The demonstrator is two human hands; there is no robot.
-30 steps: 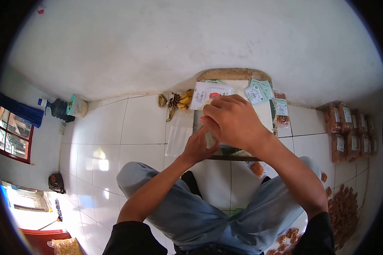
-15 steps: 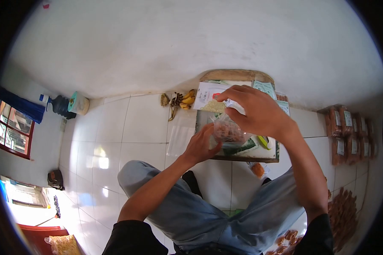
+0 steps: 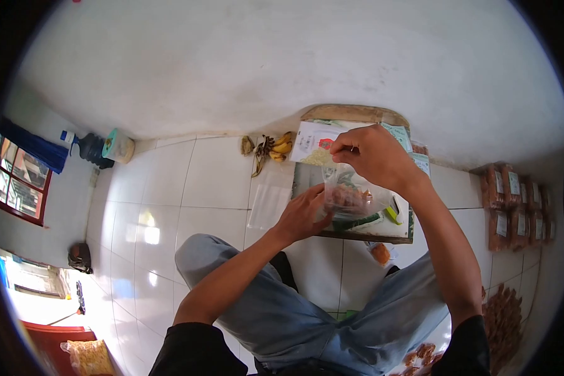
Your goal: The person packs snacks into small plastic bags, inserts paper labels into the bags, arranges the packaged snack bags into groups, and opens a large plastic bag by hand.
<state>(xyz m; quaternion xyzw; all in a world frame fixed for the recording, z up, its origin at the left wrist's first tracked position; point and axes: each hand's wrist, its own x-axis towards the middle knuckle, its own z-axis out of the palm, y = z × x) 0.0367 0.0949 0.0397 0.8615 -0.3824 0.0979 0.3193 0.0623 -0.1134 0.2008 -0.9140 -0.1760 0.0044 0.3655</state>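
Note:
A clear plastic bag [image 3: 348,199] with reddish-brown pieces inside stands on the low table [image 3: 391,235]. My left hand [image 3: 304,213] is at the bag's left side, its fingers curved against the plastic. Above the bag's upper edge is my right hand [image 3: 373,153], thumb and fingertips pinched together; whatever they hold is too small to make out. Just left of those fingertips, a printed white sheet [image 3: 308,136] lies on the table with a pale, grainy patch [image 3: 318,156]. A green and white tool [image 3: 393,211] rests right of the bag.
Bananas [image 3: 282,147] lie on the floor beyond the table's left side, with flat clear plastic [image 3: 268,200] nearer. Filled, labelled packs [image 3: 512,203] stand stacked at the right. A small orange-brown packet [image 3: 380,252] sits before the table. Brown pieces [image 3: 504,319] are heaped lower right.
My right hand has closed from spread fingers into a pinch above the bag. The bag's upper part now stands more upright. My left hand remains beside it.

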